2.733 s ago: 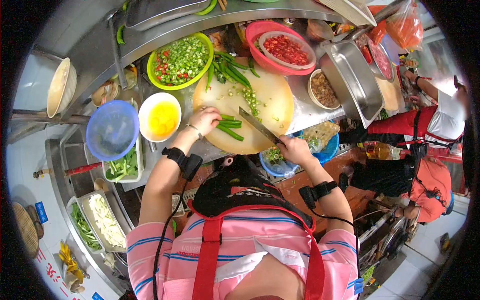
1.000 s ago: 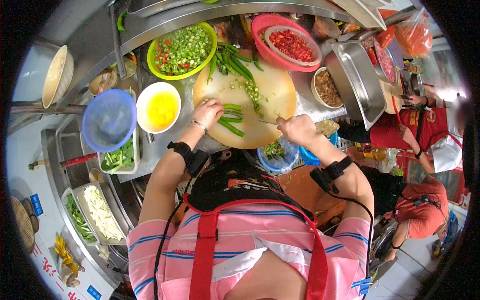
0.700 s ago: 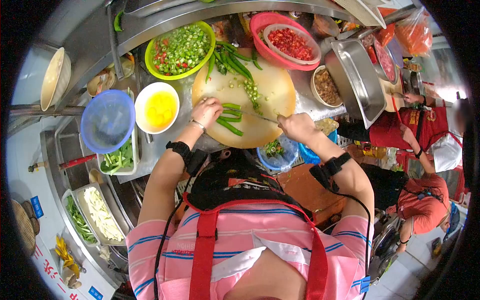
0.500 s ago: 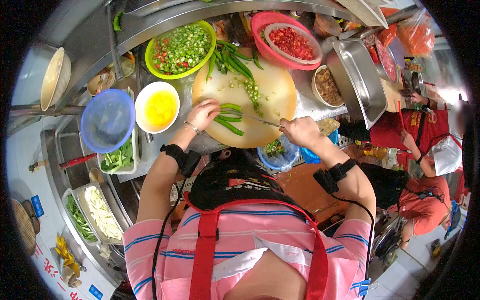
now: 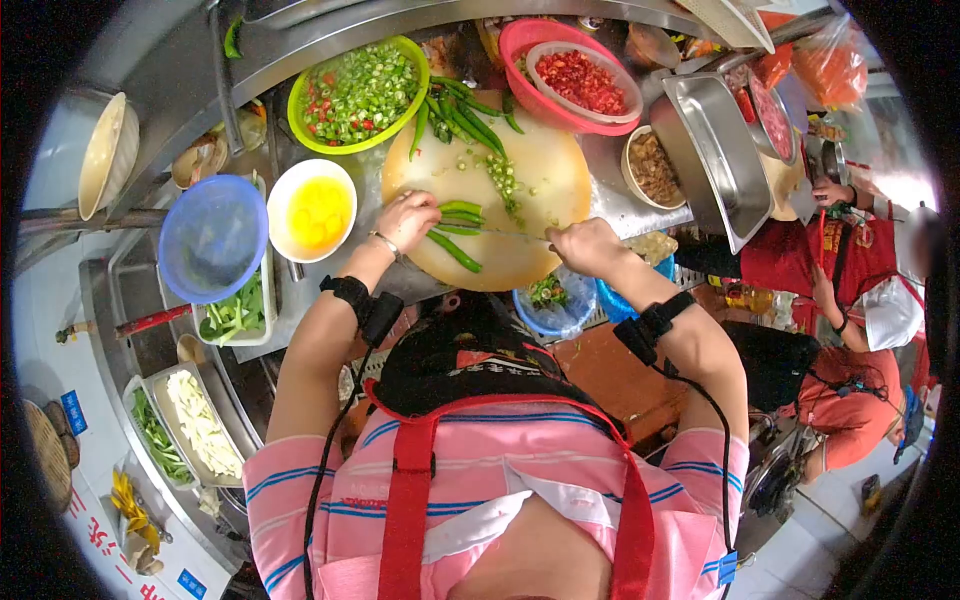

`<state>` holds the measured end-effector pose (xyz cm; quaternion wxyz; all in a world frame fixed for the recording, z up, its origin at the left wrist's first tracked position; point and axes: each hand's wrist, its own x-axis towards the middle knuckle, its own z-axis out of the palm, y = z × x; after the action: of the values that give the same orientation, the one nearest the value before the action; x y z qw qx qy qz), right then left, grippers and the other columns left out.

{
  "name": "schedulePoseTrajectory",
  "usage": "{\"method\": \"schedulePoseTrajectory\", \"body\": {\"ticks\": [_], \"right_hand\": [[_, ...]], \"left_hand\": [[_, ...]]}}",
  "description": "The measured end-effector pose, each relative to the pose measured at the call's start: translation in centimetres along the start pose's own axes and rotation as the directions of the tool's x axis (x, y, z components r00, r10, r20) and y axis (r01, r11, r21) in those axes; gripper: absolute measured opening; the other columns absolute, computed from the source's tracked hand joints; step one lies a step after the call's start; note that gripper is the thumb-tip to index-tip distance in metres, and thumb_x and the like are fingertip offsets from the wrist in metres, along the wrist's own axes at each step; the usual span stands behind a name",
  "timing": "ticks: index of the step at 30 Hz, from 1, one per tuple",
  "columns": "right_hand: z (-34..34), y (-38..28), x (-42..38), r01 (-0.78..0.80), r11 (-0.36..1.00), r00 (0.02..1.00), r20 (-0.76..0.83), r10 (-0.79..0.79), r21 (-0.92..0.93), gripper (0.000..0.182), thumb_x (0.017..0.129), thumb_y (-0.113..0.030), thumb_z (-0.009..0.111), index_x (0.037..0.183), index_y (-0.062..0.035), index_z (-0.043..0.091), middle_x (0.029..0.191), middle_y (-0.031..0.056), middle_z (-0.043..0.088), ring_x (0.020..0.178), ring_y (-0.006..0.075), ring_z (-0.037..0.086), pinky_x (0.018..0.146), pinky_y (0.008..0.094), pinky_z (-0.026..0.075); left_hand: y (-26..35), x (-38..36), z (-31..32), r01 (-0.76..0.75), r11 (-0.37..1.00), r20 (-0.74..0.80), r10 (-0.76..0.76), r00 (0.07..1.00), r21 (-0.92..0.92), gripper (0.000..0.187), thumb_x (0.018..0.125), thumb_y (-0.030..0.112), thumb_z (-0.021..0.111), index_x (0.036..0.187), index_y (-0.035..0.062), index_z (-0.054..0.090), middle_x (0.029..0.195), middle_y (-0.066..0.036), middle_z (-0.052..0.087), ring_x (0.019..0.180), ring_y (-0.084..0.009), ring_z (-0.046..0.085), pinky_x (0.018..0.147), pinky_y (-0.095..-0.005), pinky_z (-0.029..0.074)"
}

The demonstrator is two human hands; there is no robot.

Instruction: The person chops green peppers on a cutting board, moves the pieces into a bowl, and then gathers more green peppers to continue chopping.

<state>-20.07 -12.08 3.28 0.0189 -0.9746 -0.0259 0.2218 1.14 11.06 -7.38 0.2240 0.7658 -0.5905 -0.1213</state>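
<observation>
- Here, left hand (image 5: 408, 218): fingers curled down on one end of a few green peppers (image 5: 458, 262), bunched narrow, likely to keep them from rolling.
- Right hand (image 5: 590, 245): fingers wrapped round the handle of a knife (image 5: 505, 233), apparently for firm control.
- Blade runs from right fingers towards left, seen nearly edge-on, roughly in line with the peppers. Whether it touches them: cannot tell.
- Beneath both: round chopping board (image 5: 545, 195), giving a flat cutting surface.
- Beyond, between the two hands: loose pepper pieces (image 5: 505, 190), seemingly pushed aside for room.
- Further from the left fingers, at the board's far edge: whole peppers (image 5: 470, 125), presumably kept within reach.
- Past these, to the left: lime-green bowl (image 5: 352, 149) of chopped pepper.
- Left of the left fingers: white bowl (image 5: 277, 205) with yolks, off the board on the worktop (image 5: 612, 205).
</observation>
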Motion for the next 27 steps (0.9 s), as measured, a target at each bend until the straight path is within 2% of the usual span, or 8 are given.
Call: {"method": "schedulePoseTrajectory", "body": {"ticks": [6, 8, 9, 11, 15, 17, 24, 27], "right_hand": [[1.3, 2.0, -4.9, -0.139, 0.990, 0.988, 0.071, 0.139, -0.006, 0.018, 0.078, -0.022, 0.051, 0.089, -0.0077, 0.056, 0.068, 0.0137, 0.063, 0.067, 0.0294, 0.063, 0.060, 0.0411, 0.050], [0.7, 1.4, -6.3, -0.147, 0.987, 0.989, 0.006, 0.147, 0.067, 0.020, 0.081, -0.026, 0.051, 0.089, -0.0081, 0.055, 0.067, 0.0145, 0.062, 0.065, 0.0316, 0.062, 0.060, 0.0428, 0.049], [0.7, 0.9, -6.4, -0.179, 0.977, 0.984, 0.021, 0.177, 0.117, 0.022, 0.082, -0.028, 0.051, 0.089, -0.0077, 0.055, 0.067, 0.0157, 0.061, 0.064, 0.0329, 0.061, 0.058, 0.0441, 0.049], [1.0, -0.3, -6.0, -0.156, 0.973, 0.987, -0.015, 0.160, 0.171, 0.022, 0.082, -0.028, 0.050, 0.089, -0.0076, 0.055, 0.065, 0.0161, 0.061, 0.063, 0.0332, 0.061, 0.057, 0.0445, 0.049], [0.2, -2.4, -5.0, -0.114, 0.971, 0.989, -0.073, 0.132, 0.210, 0.019, 0.082, -0.025, 0.050, 0.086, -0.0067, 0.054, 0.061, 0.0158, 0.060, 0.060, 0.0333, 0.061, 0.054, 0.0447, 0.048], [-0.7, -2.9, -4.6, -0.099, 0.978, 0.993, -0.049, 0.110, 0.186, 0.017, 0.081, -0.022, 0.051, 0.083, -0.0055, 0.053, 0.061, 0.0150, 0.060, 0.059, 0.0321, 0.061, 0.053, 0.0431, 0.048], [-1.8, -3.2, -2.8, -0.047, 0.994, 0.998, -0.025, 0.050, 0.100, 0.015, 0.079, -0.017, 0.050, 0.085, -0.0050, 0.055, 0.063, 0.0151, 0.060, 0.061, 0.0289, 0.062, 0.053, 0.0405, 0.049], [0.1, -3.7, -2.2, -0.055, 0.995, 0.997, 0.055, 0.050, 0.080, 0.015, 0.077, -0.015, 0.050, 0.087, -0.0050, 0.056, 0.065, 0.0150, 0.061, 0.064, 0.0284, 0.063, 0.054, 0.0407, 0.050]], "left_hand": [[0.0, -1.3, 0.5, 0.015, 0.998, -0.107, -0.021, 0.994, -0.056, 0.012, 0.072, 0.013, 0.062, 0.083, 0.0100, 0.063, 0.095, -0.005, 0.055, 0.094, -0.0247, 0.053, 0.082, -0.0359, 0.043], [0.7, -2.6, 0.3, 0.048, 0.988, -0.293, -0.089, 0.952, -0.146, 0.012, 0.072, 0.015, 0.062, 0.083, 0.0108, 0.063, 0.093, -0.004, 0.055, 0.091, -0.0241, 0.053, 0.081, -0.0355, 0.043], [0.9, -3.1, 0.2, 0.049, 0.988, -0.287, -0.089, 0.954, -0.143, 0.012, 0.072, 0.015, 0.062, 0.083, 0.0108, 0.063, 0.093, -0.004, 0.055, 0.091, -0.0241, 0.053, 0.081, -0.0355, 0.043], [1.5, -3.9, 0.2, 0.048, 0.997, -0.267, -0.029, 0.963, 0.064, 0.013, 0.072, 0.018, 0.064, 0.083, 0.0124, 0.064, 0.090, -0.002, 0.056, 0.087, -0.0228, 0.053, 0.078, -0.0350, 0.042], [2.0, -3.7, 1.1, 0.092, 0.993, -0.273, -0.069, 0.960, 0.071, 0.014, 0.070, 0.020, 0.065, 0.083, 0.0137, 0.064, 0.088, -0.001, 0.057, 0.085, -0.0218, 0.053, 0.076, -0.0346, 0.040], [2.3, -3.6, 1.0, 0.061, 0.991, -0.363, -0.015, 0.932, 0.115, 0.012, 0.068, 0.019, 0.066, 0.079, 0.0152, 0.065, 0.079, 0.002, 0.056, 0.080, -0.0186, 0.053, 0.071, -0.0327, 0.040], [1.6, -3.5, 1.1, 0.096, 0.994, -0.285, -0.080, 0.955, 0.043, 0.014, 0.069, 0.020, 0.065, 0.082, 0.0145, 0.065, 0.085, -0.001, 0.058, 0.082, -0.0219, 0.054, 0.073, -0.0352, 0.040], [1.6, -4.0, 1.6, 0.066, 0.997, -0.267, -0.051, 0.962, 0.044, 0.012, 0.068, 0.019, 0.065, 0.079, 0.0147, 0.065, 0.084, 0.001, 0.058, 0.082, -0.0207, 0.054, 0.073, -0.0347, 0.041]]}}
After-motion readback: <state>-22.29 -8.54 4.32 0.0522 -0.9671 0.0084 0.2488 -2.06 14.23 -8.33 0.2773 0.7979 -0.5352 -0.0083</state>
